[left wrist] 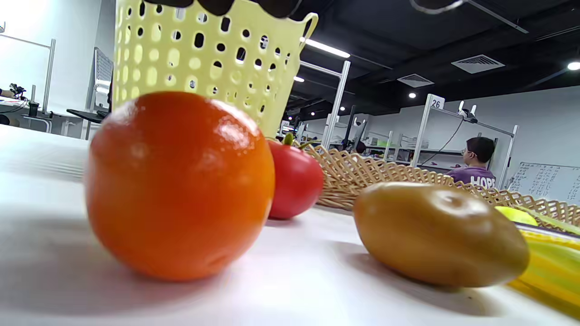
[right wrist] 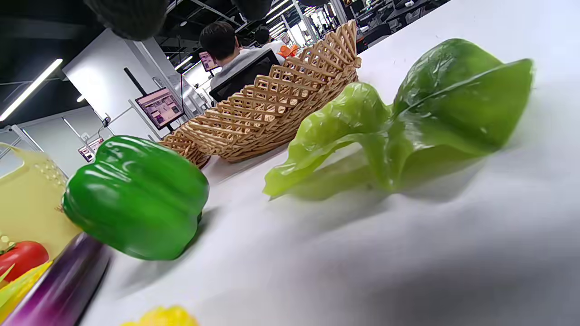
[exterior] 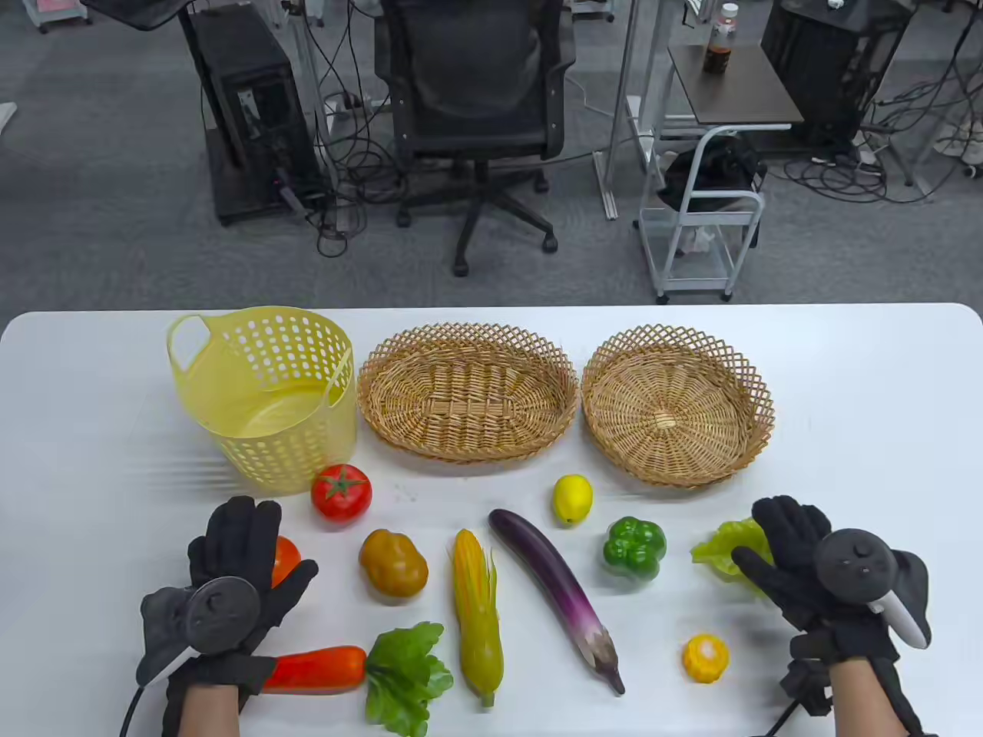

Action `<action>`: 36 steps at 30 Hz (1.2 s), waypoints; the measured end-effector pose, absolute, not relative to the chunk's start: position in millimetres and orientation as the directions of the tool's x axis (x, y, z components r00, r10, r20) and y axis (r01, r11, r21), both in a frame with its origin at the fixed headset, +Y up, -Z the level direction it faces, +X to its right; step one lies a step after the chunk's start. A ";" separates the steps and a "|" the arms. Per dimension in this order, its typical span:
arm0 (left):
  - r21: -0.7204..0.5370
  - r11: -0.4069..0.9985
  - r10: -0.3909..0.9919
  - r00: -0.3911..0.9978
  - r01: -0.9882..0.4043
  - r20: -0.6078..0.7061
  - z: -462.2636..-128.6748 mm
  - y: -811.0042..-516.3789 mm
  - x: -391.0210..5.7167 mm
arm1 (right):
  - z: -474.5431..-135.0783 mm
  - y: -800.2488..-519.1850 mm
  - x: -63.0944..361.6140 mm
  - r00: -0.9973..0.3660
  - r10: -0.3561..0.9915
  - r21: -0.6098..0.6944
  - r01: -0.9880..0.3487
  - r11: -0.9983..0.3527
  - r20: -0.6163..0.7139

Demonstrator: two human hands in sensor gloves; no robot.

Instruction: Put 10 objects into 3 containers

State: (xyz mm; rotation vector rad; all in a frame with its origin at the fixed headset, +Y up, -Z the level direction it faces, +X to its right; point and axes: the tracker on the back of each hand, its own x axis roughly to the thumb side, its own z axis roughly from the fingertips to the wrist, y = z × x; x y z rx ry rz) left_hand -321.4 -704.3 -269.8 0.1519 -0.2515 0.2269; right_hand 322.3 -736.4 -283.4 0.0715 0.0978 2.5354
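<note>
Eggplant (exterior: 557, 587) between corn (exterior: 476, 610), pepper (exterior: 634, 547)

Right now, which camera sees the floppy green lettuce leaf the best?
The right wrist view: the lettuce leaf fills the frame, whole and close, lying on the table. In the table view the leaf is small and partly hidden behind the right hand. The left wrist view does not show it.

Beyond your hands and the white table (exterior: 883, 368), you face grey carpet (exterior: 92, 192) with a black office chair (exterior: 472, 84) straight ahead, a dark computer tower (exterior: 249, 115) to its left and a white cart (exterior: 710, 223) ahead of your right hand.
</note>
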 end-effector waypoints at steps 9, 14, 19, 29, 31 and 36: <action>0.123 0.964 0.197 0.943 -0.236 0.267 -270.6 -704.6 -321.0 | -283.5 -735.7 322.6 -0.819 0.573 0.092 -0.570 -0.817 0.014; 0.122 0.966 0.190 0.945 -0.229 0.268 -269.9 -704.8 -320.5 | -283.4 -735.8 324.0 -0.823 0.569 0.101 -0.567 -0.818 -0.011; 0.112 0.969 0.184 0.946 -0.220 0.269 -270.7 -706.6 -319.1 | -283.5 -735.7 335.5 -0.799 0.597 0.106 -0.601 -0.792 -0.072; 0.102 0.970 0.188 0.944 -0.222 0.272 -270.8 -707.8 -318.1 | -285.8 -760.3 373.6 -0.731 0.574 0.161 -0.658 -0.736 -0.369; 0.100 0.970 0.187 0.944 -0.221 0.273 -270.7 -708.0 -317.7 | -288.4 -766.8 372.3 -0.748 0.531 0.199 -0.635 -0.746 -0.397; 0.098 0.972 0.180 0.945 -0.214 0.274 -270.8 -708.9 -316.7 | -292.7 -779.3 371.2 -0.777 0.374 0.271 -0.555 -0.786 -0.507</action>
